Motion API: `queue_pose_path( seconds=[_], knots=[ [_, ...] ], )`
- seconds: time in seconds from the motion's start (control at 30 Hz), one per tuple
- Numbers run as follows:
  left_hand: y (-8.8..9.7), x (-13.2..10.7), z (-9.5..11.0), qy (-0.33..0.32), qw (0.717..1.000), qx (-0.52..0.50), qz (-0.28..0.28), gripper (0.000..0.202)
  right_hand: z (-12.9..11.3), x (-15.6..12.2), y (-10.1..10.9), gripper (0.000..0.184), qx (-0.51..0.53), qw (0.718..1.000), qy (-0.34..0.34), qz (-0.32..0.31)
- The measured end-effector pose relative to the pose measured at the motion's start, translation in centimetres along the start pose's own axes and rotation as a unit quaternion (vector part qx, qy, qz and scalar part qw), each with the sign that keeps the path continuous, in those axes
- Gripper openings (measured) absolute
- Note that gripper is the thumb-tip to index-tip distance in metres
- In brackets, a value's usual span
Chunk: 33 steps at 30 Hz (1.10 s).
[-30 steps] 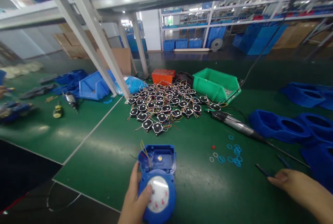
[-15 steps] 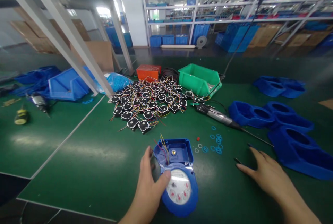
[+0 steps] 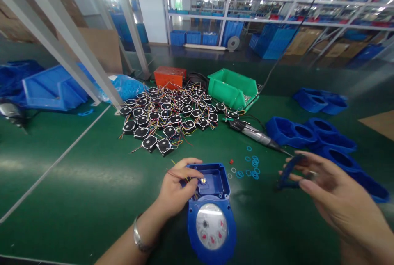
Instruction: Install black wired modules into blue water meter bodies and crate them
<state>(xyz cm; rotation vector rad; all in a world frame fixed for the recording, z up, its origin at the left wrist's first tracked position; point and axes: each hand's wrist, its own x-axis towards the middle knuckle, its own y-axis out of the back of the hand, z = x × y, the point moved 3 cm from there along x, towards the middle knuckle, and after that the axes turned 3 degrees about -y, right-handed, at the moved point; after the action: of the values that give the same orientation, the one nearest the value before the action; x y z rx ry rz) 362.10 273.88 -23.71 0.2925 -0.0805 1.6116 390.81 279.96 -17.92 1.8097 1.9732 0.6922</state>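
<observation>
In front of me on the green bench lies a blue water meter (image 3: 193,220) with a round dial (image 3: 211,227) and an open rectangular compartment (image 3: 217,179) on its far side. A brass screw-like fitting (image 3: 203,181) shows inside that compartment. My left hand (image 3: 178,185) reaches over the compartment's left side, its fingers closed around thin coloured wires (image 3: 174,172); the fingertips partly hide them. To the right, above the bench, my right hand (image 3: 326,183) grips a dark blue frame-like part (image 3: 287,172) between thumb and fingers. Motion blurs this part a little.
Blue and white rings (image 3: 255,166) are scattered right of the meter. Behind them lies a power screwdriver (image 3: 255,133). Many black wired modules (image 3: 169,131) cover the middle, near a green bin (image 3: 232,88) and an orange box (image 3: 170,77). Blue housings (image 3: 332,129) stand right.
My left hand has moved from the meter's left edge up to the wires in the compartment. My right hand has turned, and the dark blue frame now shows in it. The view has shifted slightly.
</observation>
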Motion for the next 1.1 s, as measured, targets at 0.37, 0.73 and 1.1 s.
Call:
queue_pose_path(
  seconds=[0.37,0.73,1.1],
  knots=[
    [-0.6,-1.4,-0.9,-0.056,0.997,0.008,0.049,0.016,-8.2,-0.5,-10.1,0.047,0.254,0.940,0.097,-0.205],
    [-0.6,-1.3,-1.3,-0.086,0.996,0.019,0.024,0.018,-7.1,-0.3,-11.5,0.048,0.177,0.955,0.080,-0.226],
    [-0.6,-1.4,-1.4,-0.085,0.996,0.013,0.030,0.018,-7.5,0.5,-11.6,0.048,0.229,0.926,0.068,-0.292]
  ],
)
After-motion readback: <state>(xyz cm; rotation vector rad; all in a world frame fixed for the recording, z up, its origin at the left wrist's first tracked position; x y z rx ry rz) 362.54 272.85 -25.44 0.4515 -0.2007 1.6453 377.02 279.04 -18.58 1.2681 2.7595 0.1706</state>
